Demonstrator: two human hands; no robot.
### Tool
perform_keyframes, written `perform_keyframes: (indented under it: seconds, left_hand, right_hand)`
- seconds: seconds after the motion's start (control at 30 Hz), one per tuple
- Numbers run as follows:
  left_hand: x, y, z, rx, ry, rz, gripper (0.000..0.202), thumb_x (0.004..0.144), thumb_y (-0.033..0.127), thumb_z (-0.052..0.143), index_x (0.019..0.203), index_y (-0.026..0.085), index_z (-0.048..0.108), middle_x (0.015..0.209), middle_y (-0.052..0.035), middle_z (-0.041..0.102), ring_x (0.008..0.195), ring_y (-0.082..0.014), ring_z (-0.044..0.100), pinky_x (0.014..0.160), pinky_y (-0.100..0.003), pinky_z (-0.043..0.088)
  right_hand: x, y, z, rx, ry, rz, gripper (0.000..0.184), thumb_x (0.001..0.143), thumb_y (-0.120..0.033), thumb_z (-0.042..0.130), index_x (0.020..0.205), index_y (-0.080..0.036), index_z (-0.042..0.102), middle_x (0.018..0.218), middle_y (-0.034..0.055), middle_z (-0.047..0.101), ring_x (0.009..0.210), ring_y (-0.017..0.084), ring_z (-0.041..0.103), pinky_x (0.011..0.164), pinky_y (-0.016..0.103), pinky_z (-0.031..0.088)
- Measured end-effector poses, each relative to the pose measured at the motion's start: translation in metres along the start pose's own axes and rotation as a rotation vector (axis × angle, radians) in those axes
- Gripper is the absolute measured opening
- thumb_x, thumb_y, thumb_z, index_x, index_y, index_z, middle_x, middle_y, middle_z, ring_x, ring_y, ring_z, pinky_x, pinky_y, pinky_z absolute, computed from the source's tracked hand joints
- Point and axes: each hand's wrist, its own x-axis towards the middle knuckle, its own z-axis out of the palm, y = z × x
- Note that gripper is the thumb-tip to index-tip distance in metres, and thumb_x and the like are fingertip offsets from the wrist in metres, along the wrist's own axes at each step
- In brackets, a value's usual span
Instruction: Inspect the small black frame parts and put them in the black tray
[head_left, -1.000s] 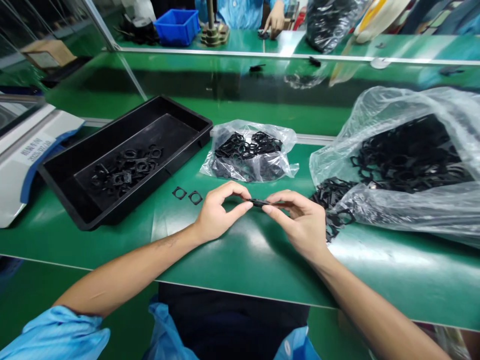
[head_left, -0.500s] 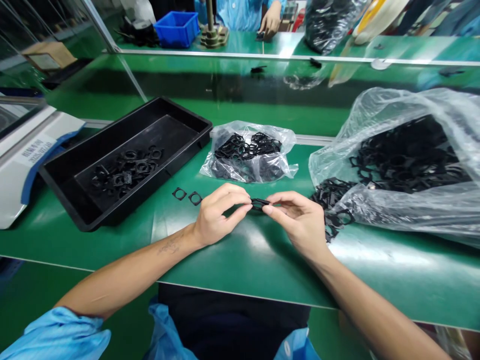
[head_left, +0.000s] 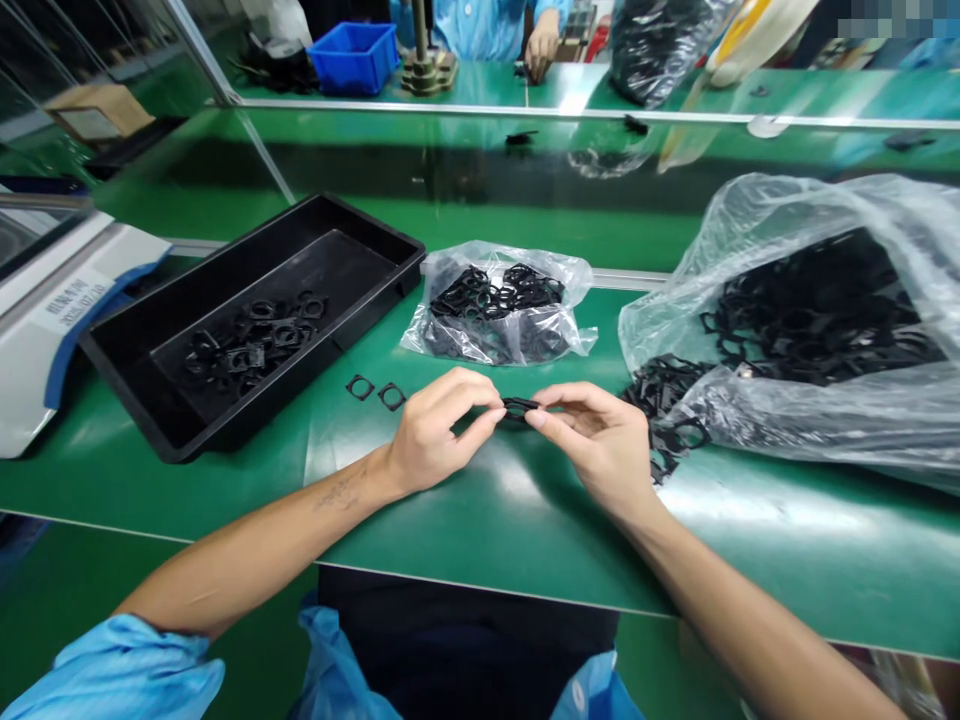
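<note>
Between my two hands, just above the green table [head_left: 480, 530], is a small black plastic frame with a round opening [head_left: 517, 408]. My left hand [head_left: 442, 425] pinches its left end between thumb and fingers. At the other end, the thumb and fingers of my right hand [head_left: 596, 440] are closed on it. My fingertips partly cover the part, and I cannot tell whether it is one piece or two together. Two similar square black frames [head_left: 391, 397] lie flat on the table beside my left hand. Loose black frames [head_left: 664, 400] spill out near my right wrist.
A black tray [head_left: 375, 290] holding several black parts stands at left, beside a white and blue device [head_left: 90, 310]. A small clear bag [head_left: 510, 340] of black rings lies beyond my hands. A large clear bag [head_left: 787, 420] fills the right. Across the bench, a person's hand [head_left: 541, 45] handles something small.
My hands and the black frame stay almost still. Across the bench, the other person's hand has shifted slightly.
</note>
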Motion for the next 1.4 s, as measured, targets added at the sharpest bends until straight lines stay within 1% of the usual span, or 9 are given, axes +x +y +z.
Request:
perform_keyframes:
  seconds: [0.2, 0.37, 0.47, 0.57, 0.73, 1.0, 1.1, 1.23, 1.4]
  left_hand:
    - [-0.004, -0.001, 0.004, -0.211, 0.016, -0.244, 0.009, 0.088, 0.018, 0.067, 0.096, 0.018, 0.063, 0.085, -0.0023, 0.069, 0.078, -0.0128, 0.067, 0.078, -0.026, 0.056]
    - [-0.005, 0.000, 0.006, -0.302, -0.032, -0.398, 0.008, 0.088, 0.022, 0.067, 0.083, 0.018, 0.063, 0.079, -0.0020, 0.068, 0.077, -0.0144, 0.066, 0.074, -0.027, 0.056]
    - [-0.005, 0.006, 0.005, -0.272, -0.033, -0.352, 0.009, 0.088, 0.020, 0.066, 0.080, 0.018, 0.063, 0.079, -0.0024, 0.069, 0.081, -0.0156, 0.068, 0.076, -0.027, 0.056]
    - [-0.006, 0.012, 0.003, -0.214, -0.041, -0.279, 0.008, 0.088, 0.016, 0.066, 0.080, 0.018, 0.063, 0.080, -0.0021, 0.070, 0.082, -0.0155, 0.069, 0.077, -0.026, 0.055]
    - [-0.011, 0.011, 0.003, -0.182, -0.062, -0.271, 0.006, 0.091, 0.016, 0.062, 0.091, 0.019, 0.067, 0.084, -0.0025, 0.070, 0.078, -0.0140, 0.067, 0.073, -0.025, 0.056]
    - [-0.009, 0.004, 0.001, -0.156, -0.133, -0.100, 0.032, 0.093, 0.006, 0.049, 0.111, 0.021, 0.071, 0.101, -0.0066, 0.071, 0.090, -0.0149, 0.069, 0.080, -0.027, 0.059]
    - [-0.009, 0.002, 0.002, -0.096, -0.125, -0.063, 0.033, 0.093, 0.006, 0.052, 0.114, 0.023, 0.071, 0.106, -0.0065, 0.070, 0.093, -0.0147, 0.070, 0.082, -0.026, 0.060]
    - [-0.010, 0.001, 0.001, -0.026, -0.076, -0.006, 0.023, 0.091, 0.010, 0.061, 0.107, 0.023, 0.073, 0.111, -0.0071, 0.069, 0.094, -0.0156, 0.071, 0.084, -0.028, 0.061]
    - [-0.008, 0.002, 0.000, -0.078, -0.065, -0.014, 0.022, 0.091, 0.008, 0.063, 0.105, 0.021, 0.074, 0.090, -0.0030, 0.074, 0.078, -0.0116, 0.070, 0.073, -0.022, 0.058]
  right_hand:
    - [0.000, 0.001, 0.000, -0.021, -0.006, -0.032, 0.026, 0.071, -0.042, 0.087, 0.082, -0.022, 0.075, 0.086, 0.0035, 0.075, 0.077, 0.018, 0.070, 0.076, 0.032, 0.062]
    - [0.000, 0.002, -0.001, -0.065, -0.017, -0.044, 0.025, 0.074, -0.043, 0.085, 0.082, -0.022, 0.075, 0.085, 0.0039, 0.074, 0.078, 0.019, 0.070, 0.076, 0.032, 0.061]
    - [0.000, -0.002, -0.001, -0.050, -0.019, -0.002, 0.025, 0.072, -0.042, 0.085, 0.078, -0.021, 0.074, 0.082, 0.0028, 0.073, 0.077, 0.017, 0.069, 0.078, 0.032, 0.061]
    - [-0.002, -0.007, -0.001, 0.021, -0.046, 0.103, 0.027, 0.068, -0.041, 0.088, 0.073, -0.020, 0.071, 0.075, 0.0006, 0.069, 0.069, 0.015, 0.066, 0.074, 0.029, 0.059]
    - [-0.002, -0.004, -0.003, 0.211, -0.085, 0.305, 0.034, 0.058, -0.040, 0.092, 0.072, -0.019, 0.070, 0.066, -0.0025, 0.065, 0.058, 0.010, 0.059, 0.063, 0.025, 0.055]
    - [0.002, 0.005, -0.007, 0.457, -0.120, 0.498, 0.031, 0.057, -0.032, 0.094, 0.070, -0.016, 0.071, 0.063, -0.0026, 0.068, 0.054, 0.007, 0.061, 0.057, 0.018, 0.055]
    - [0.003, 0.005, -0.008, 0.493, -0.122, 0.519, 0.031, 0.058, -0.032, 0.094, 0.070, -0.016, 0.071, 0.065, -0.0021, 0.070, 0.054, 0.007, 0.062, 0.058, 0.017, 0.056]
    - [0.002, 0.006, -0.007, 0.495, -0.137, 0.510, 0.033, 0.059, -0.036, 0.093, 0.071, -0.016, 0.070, 0.063, -0.0021, 0.070, 0.053, 0.008, 0.064, 0.057, 0.019, 0.056]
    - [-0.002, 0.004, -0.002, 0.311, -0.139, 0.407, 0.037, 0.068, -0.049, 0.086, 0.072, -0.017, 0.067, 0.061, -0.0016, 0.068, 0.054, 0.010, 0.065, 0.060, 0.022, 0.055]
